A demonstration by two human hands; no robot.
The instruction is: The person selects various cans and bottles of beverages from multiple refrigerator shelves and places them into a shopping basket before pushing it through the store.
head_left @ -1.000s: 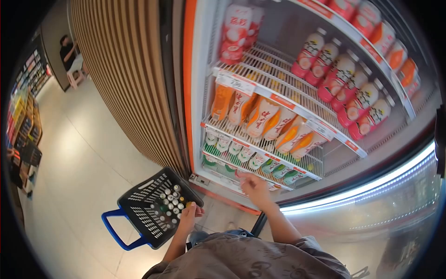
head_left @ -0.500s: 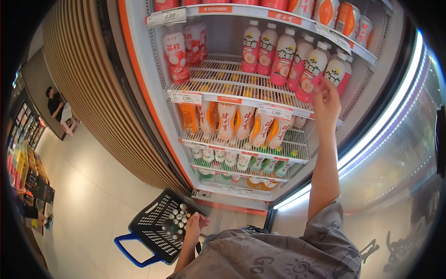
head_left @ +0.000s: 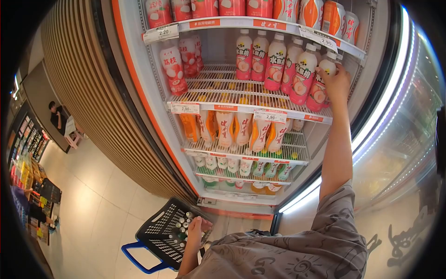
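Note:
My right hand (head_left: 336, 83) is closed around the upper part of a pink-labelled drink bottle (head_left: 318, 92), the rightmost in the front of a fridge shelf. More peach-pictured pink bottles (head_left: 276, 65) with white caps stand upright to its left. Low in the view, my left hand (head_left: 197, 231) is closed at the right rim of a black shopping basket (head_left: 158, 228); its fingers are partly hidden. Several small bottles or cans (head_left: 181, 226) with light tops sit inside the basket. Its blue handle (head_left: 144, 259) hangs out to the left.
Lychee bottles (head_left: 173, 69) stand at the shelf's left end. Cans (head_left: 232, 8) line the shelf above, and orange-and-white bottles (head_left: 242, 129) the one below. A glass door (head_left: 395, 153) is at the right, a slatted wall (head_left: 107, 97) at the left. A person (head_left: 56, 118) is far left.
My right hand has moved right, from beside the front pink bottle to the rightmost one, which now stands further forward. My left hand stays by the basket. The view has shifted slightly.

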